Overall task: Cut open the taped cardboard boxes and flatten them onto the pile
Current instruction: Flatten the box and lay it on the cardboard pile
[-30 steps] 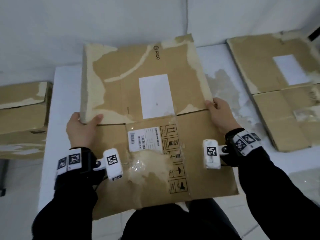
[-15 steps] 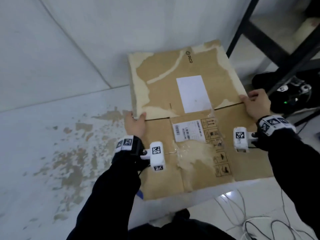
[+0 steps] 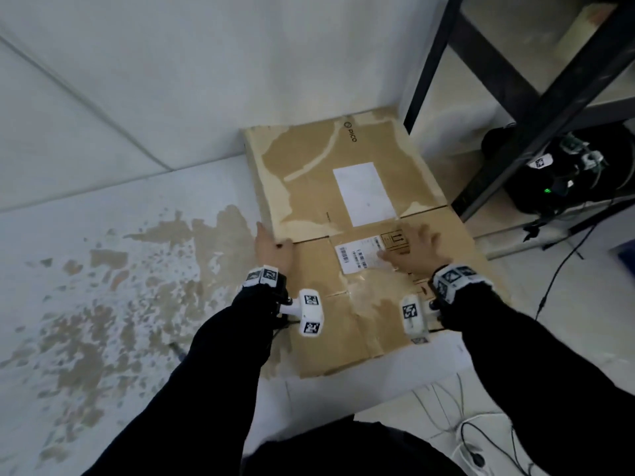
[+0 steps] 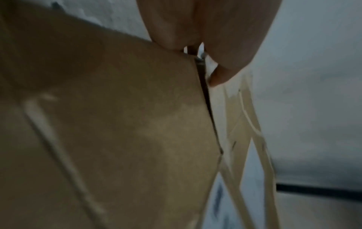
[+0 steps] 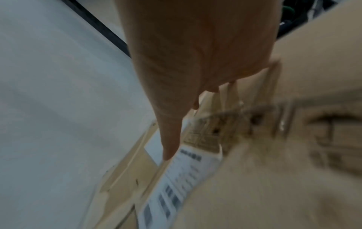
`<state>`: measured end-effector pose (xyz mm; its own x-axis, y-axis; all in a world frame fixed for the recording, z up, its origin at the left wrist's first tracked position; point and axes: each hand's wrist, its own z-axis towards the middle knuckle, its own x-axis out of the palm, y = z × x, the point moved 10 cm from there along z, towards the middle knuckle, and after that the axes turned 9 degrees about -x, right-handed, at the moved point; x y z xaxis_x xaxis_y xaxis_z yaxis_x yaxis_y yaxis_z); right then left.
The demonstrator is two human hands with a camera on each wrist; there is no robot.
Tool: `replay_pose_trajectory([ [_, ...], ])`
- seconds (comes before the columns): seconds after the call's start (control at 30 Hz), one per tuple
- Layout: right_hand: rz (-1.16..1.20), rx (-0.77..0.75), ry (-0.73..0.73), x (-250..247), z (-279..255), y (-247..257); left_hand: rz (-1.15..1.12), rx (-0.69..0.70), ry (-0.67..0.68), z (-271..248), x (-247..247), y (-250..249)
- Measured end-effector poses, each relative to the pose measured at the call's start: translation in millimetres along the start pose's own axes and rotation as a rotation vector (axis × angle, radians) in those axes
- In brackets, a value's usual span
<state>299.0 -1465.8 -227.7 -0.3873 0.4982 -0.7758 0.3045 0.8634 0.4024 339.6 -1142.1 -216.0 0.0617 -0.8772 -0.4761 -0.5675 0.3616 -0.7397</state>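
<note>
A flattened cardboard box (image 3: 309, 187) with torn tape marks and a white shipping label (image 3: 357, 257) lies flat on a white, brown-stained surface (image 3: 137, 286), its far edge against the wall. My left hand (image 3: 273, 249) grips the box's left edge at the fold line, thumb on top. In the left wrist view the left hand (image 4: 195, 31) pinches that cardboard edge (image 4: 117, 124). My right hand (image 3: 410, 252) lies on top of the box with fingers spread, beside the label. The right wrist view shows the right hand (image 5: 195, 54) with straight fingers over the label (image 5: 176, 178).
A black metal shelf frame (image 3: 515, 108) stands close to the box's right side. Under it sits a black device (image 3: 556, 180) with cables. More cables (image 3: 481, 441) lie on the floor at the bottom right. The white wall (image 3: 206, 63) closes off the far side.
The view swung right with the box, which went from held up to lying flat by the wall. My right hand let go of the right edge and now lies on top.
</note>
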Motion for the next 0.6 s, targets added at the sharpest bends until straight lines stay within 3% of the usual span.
replay_pose_trajectory([
  [0.07,-0.015,0.058,-0.017,11.1,-6.3,-6.7,0.065,0.045,0.045,-7.1,14.7,0.1],
  [0.33,-0.117,0.102,0.016,13.0,5.6,-18.7,0.669,0.117,-0.038,-0.2,28.8,-3.9],
  [0.5,-0.134,0.076,0.017,10.1,5.0,-17.5,0.560,0.122,0.070,-29.8,18.1,13.7],
  [0.6,-0.094,0.042,-0.078,3.0,-0.5,-12.6,0.413,0.124,0.018,-70.1,-15.6,40.8],
])
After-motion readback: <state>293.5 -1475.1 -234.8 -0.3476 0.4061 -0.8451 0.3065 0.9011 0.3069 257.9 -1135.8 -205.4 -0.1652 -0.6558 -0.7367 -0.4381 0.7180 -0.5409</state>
